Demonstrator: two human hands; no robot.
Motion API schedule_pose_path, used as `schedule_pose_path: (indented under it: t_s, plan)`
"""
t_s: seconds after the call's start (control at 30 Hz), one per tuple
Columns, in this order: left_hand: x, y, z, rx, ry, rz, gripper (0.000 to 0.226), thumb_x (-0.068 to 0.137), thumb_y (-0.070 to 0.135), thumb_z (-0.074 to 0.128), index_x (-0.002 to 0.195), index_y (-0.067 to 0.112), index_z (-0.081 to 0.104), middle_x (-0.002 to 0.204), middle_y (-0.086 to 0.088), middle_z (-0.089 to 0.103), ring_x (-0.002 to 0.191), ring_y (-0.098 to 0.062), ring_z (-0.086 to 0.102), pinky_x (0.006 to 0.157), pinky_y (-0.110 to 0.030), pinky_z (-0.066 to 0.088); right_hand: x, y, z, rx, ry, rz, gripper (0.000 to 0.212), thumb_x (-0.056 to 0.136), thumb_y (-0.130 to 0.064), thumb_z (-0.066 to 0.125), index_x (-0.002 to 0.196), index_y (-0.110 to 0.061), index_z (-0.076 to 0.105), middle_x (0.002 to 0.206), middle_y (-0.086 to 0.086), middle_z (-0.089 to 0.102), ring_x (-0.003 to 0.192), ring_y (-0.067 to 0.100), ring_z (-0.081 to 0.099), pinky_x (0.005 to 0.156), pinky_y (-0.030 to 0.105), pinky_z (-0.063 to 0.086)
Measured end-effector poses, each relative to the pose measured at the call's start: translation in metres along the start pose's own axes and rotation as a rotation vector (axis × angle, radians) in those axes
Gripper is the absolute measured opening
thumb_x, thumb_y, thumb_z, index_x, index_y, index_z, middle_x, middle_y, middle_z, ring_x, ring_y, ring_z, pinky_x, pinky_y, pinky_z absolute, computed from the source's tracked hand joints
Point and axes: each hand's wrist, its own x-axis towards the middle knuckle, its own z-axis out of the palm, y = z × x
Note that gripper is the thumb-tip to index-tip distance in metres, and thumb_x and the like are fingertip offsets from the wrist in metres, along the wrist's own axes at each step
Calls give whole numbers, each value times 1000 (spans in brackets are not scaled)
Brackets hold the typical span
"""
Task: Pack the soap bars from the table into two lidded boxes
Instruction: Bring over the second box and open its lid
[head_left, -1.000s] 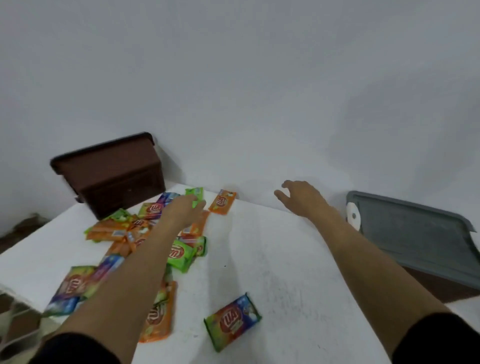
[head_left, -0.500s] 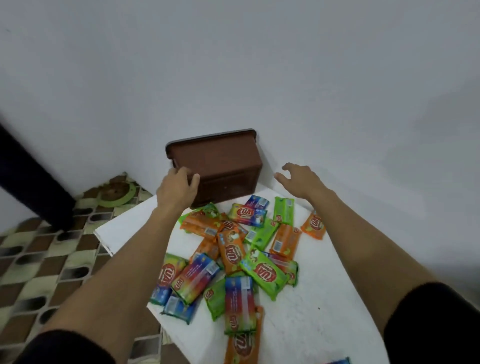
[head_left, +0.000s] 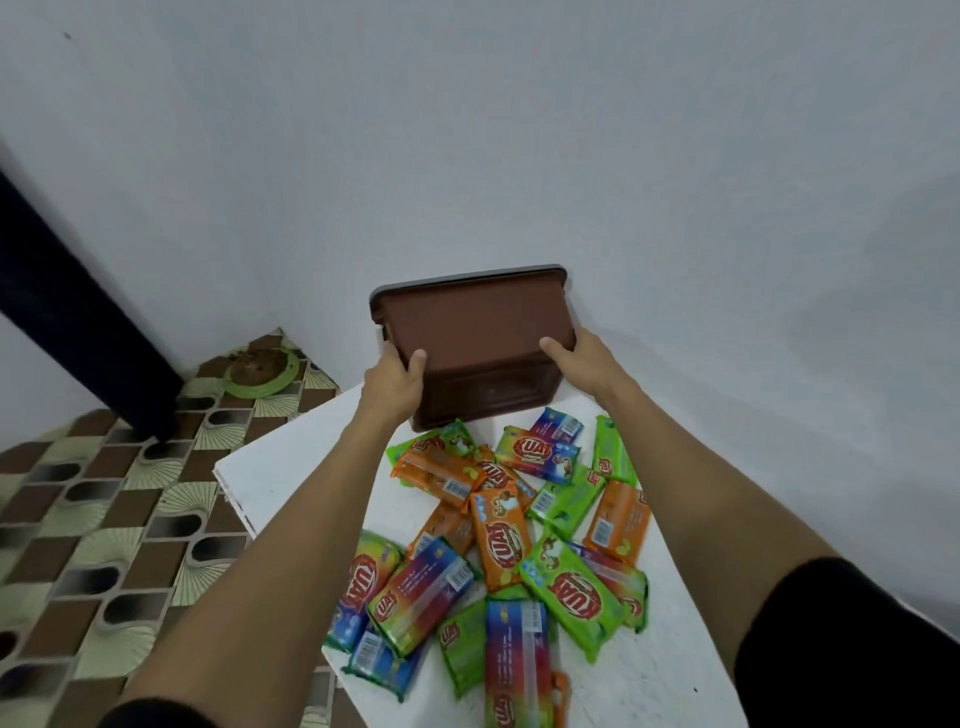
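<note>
The box (head_left: 478, 353) is clamped between the fingers (head_left: 417, 359) of the left hand (head_left: 389, 387) and right hand (head_left: 584, 364). Just beside it, soap bars (head_left: 501, 535) are heaped.

— What are the grips doing?
— The left grip (head_left: 392, 387) is clasping the brown box (head_left: 478, 338) by its left side, thumb lying on the near face. The right grip (head_left: 582, 364) is holding the opposite side.
— And the soap bars (head_left: 514, 525)?
— They are lying heaped on the white table (head_left: 291, 467), just nearer than both grips. A patterned floor (head_left: 104, 519) is showing left of the left grip.
</note>
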Motion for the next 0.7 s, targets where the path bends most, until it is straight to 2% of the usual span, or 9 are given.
schedule_pose_path:
  t_s: [0.1, 0.3, 0.37, 0.43, 0.5, 0.57, 0.6, 0.63, 0.7]
  plan:
    - [-2, 3, 6, -30, 7, -7, 44, 102, 34, 34, 137, 7, 37, 130, -17, 55, 115, -38, 53, 94, -45, 42, -1, -1, 2, 179, -6, 59, 49, 94, -33, 57, 136, -11, 46, 130, 5, 58, 119, 24, 54, 105, 41, 44]
    - [-11, 0, 4, -182, 51, 39, 39, 101, 27, 38, 137, 11, 41, 130, -11, 57, 116, -32, 54, 97, -46, 47, -6, 7, -2, 402, -19, 105, 51, 87, -37, 62, 129, -10, 50, 123, 4, 62, 115, 21, 58, 105, 43, 44]
    - [-17, 2, 1, -263, 63, 41, 40, 101, 24, 40, 139, 12, 38, 134, -9, 54, 119, -29, 53, 99, -44, 46, -12, 6, -8, 512, 2, 119, 54, 87, -42, 61, 127, -9, 45, 125, 5, 60, 117, 20, 56, 107, 44, 42]
    - [-24, 5, -1, -374, 54, 31, 44, 101, 22, 41, 143, 14, 33, 137, -8, 51, 122, -27, 52, 102, -44, 45, -21, 1, -18, 580, 23, 112, 68, 83, -57, 58, 131, -11, 45, 128, 5, 60, 118, 19, 56, 107, 45, 42]
    - [-32, 10, -4, -501, 40, 6, 46, 101, 17, 42, 145, 14, 28, 140, -7, 48, 123, -25, 51, 104, -42, 44, -33, -3, -29, 594, 24, 95, 67, 84, -68, 49, 128, -19, 51, 122, 2, 64, 112, 18, 59, 101, 41, 47]
    - [-41, 18, -8, -623, 22, -13, 46, 100, 11, 43, 144, 14, 28, 140, -6, 47, 123, -22, 51, 103, -35, 44, -48, -6, -40, 616, 15, 97, 51, 89, -69, 36, 115, -30, 57, 113, 1, 66, 104, 17, 62, 87, 34, 50]
    - [-47, 21, -10, -675, 12, -16, 44, 99, 8, 43, 141, 14, 29, 139, -5, 48, 122, -21, 51, 99, -31, 44, -54, -4, -45, 630, 14, 98, 51, 91, -70, 31, 111, -32, 59, 108, 1, 66, 100, 16, 62, 80, 32, 50]
    - [-51, 24, -11, -717, 4, -15, 41, 98, 5, 44, 136, 15, 32, 137, -3, 49, 121, -21, 52, 95, -29, 45, -60, -1, -50, 650, 21, 94, 57, 90, -71, 29, 113, -30, 62, 104, 1, 66, 97, 15, 62, 76, 29, 49]
    - [-61, 30, -13, -784, -7, -6, 34, 94, 1, 45, 123, 17, 36, 130, -2, 53, 114, -21, 54, 86, -28, 46, -73, 5, -59, 720, 53, 93, 70, 88, -74, 29, 122, -22, 62, 102, 1, 65, 96, 16, 61, 77, 28, 48]
